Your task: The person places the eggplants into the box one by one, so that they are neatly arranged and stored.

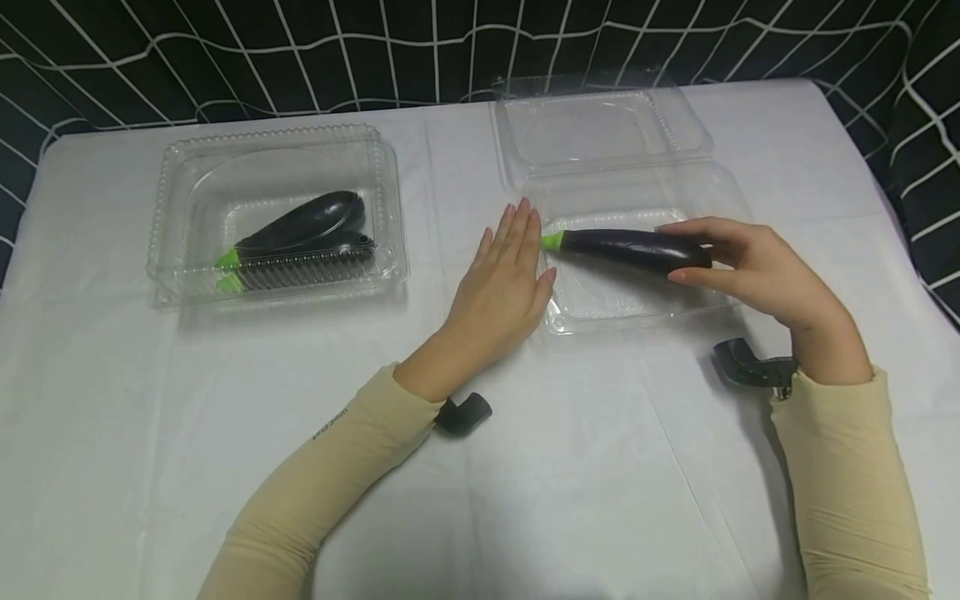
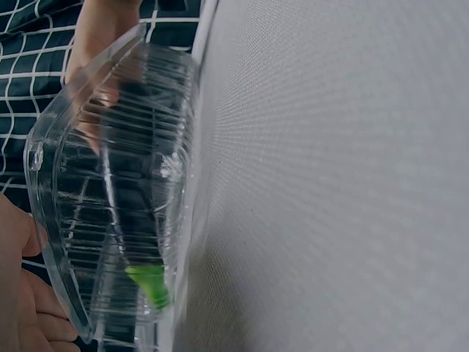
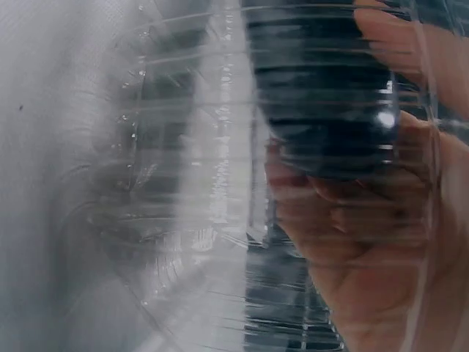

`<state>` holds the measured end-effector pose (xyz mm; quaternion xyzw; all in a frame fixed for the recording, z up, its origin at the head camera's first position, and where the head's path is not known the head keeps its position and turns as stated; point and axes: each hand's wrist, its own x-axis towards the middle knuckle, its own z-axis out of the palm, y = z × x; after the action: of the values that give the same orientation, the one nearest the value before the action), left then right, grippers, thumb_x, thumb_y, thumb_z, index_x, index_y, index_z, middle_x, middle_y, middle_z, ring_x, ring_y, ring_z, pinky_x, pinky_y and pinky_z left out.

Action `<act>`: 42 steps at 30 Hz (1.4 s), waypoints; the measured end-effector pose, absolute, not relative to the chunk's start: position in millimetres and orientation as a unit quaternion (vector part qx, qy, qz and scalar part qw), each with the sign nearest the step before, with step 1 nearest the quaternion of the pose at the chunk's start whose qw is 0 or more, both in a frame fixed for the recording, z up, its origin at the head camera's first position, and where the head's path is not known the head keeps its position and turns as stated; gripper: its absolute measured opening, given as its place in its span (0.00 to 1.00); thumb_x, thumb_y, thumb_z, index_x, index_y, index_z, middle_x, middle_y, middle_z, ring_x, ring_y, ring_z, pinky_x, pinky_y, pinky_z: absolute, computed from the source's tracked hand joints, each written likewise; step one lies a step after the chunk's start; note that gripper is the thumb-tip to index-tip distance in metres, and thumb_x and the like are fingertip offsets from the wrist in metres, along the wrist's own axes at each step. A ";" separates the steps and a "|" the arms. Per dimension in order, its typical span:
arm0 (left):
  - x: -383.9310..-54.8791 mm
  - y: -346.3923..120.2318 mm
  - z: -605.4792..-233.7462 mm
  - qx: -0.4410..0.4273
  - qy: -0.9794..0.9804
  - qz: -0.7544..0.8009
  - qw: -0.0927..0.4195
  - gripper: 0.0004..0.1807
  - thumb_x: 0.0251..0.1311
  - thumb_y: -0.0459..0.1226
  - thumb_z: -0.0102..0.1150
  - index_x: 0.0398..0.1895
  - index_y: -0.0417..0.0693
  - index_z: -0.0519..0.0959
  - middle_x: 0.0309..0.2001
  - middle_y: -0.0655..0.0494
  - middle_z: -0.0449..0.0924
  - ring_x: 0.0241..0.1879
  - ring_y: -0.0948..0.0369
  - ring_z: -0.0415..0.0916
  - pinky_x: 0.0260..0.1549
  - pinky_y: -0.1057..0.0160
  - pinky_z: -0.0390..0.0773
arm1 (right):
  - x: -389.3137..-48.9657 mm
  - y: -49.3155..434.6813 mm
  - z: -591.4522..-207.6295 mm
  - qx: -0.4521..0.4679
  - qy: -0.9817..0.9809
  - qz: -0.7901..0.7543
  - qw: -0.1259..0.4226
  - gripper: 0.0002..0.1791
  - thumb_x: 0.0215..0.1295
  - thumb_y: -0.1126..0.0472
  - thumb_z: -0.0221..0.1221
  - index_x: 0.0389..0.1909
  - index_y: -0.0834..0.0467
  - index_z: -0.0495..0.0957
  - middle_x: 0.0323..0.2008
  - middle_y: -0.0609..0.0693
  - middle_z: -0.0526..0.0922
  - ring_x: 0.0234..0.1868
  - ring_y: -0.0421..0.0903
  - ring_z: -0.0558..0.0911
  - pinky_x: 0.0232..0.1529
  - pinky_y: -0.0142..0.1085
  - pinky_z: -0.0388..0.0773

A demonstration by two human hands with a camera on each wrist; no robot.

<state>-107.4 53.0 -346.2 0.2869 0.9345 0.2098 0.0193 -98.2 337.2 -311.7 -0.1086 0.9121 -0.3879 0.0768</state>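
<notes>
My right hand grips the thick end of a dark purple eggplant, thumb on the near side and fingers on the far side. The eggplant lies lengthwise in the base of an open clear plastic clamshell box, its green stem pointing left. Beside the box's left wall is my left hand, fingers straight and together, right at the rim. In the left wrist view the green stem shows through the ribbed wall. The right wrist view shows the eggplant's rounded end through clear plastic.
On the left stands another clear plastic box with dark eggplants inside, green stems to the left. The open box's lid lies back toward the table's far edge. A dark grid-patterned cloth hangs behind the white-covered table.
</notes>
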 end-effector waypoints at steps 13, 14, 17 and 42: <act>-107.5 52.2 -344.5 0.285 0.934 0.214 0.020 0.34 0.72 0.45 0.36 0.72 0.32 0.46 0.74 0.42 0.38 0.73 0.54 0.31 0.69 0.57 0.36 | -101.8 331.8 -312.9 -0.085 0.936 -0.322 0.113 0.29 0.54 0.65 0.68 0.58 0.59 0.73 0.56 0.58 0.74 0.57 0.51 0.73 0.59 0.43 0.68; -107.5 52.2 -344.5 0.285 0.934 0.215 0.021 0.34 0.72 0.45 0.36 0.72 0.32 0.46 0.74 0.42 0.38 0.73 0.54 0.31 0.69 0.57 0.36 | -102.0 331.4 -313.2 -0.085 0.936 -0.320 0.115 0.29 0.53 0.66 0.68 0.58 0.59 0.73 0.56 0.59 0.74 0.57 0.55 0.73 0.59 0.49 0.67; -107.7 52.4 -345.2 0.284 0.933 0.219 0.022 0.34 0.72 0.45 0.36 0.72 0.32 0.46 0.74 0.42 0.37 0.73 0.54 0.31 0.69 0.57 0.36 | -102.8 330.9 -314.8 -0.087 0.938 -0.314 0.119 0.29 0.52 0.67 0.68 0.58 0.60 0.73 0.55 0.61 0.75 0.57 0.59 0.72 0.58 0.56 0.65; -107.9 53.7 -346.2 0.284 0.933 0.218 0.028 0.34 0.72 0.46 0.35 0.72 0.33 0.45 0.74 0.43 0.36 0.73 0.56 0.29 0.69 0.58 0.34 | -102.6 332.2 -315.7 -0.075 0.940 -0.311 0.120 0.31 0.53 0.65 0.69 0.59 0.59 0.72 0.57 0.61 0.74 0.58 0.61 0.71 0.58 0.56 0.65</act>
<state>-107.9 53.7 -346.2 0.2835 0.9333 0.2183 0.0281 -102.6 332.2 -315.7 -0.0747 0.9398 -0.3113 0.1195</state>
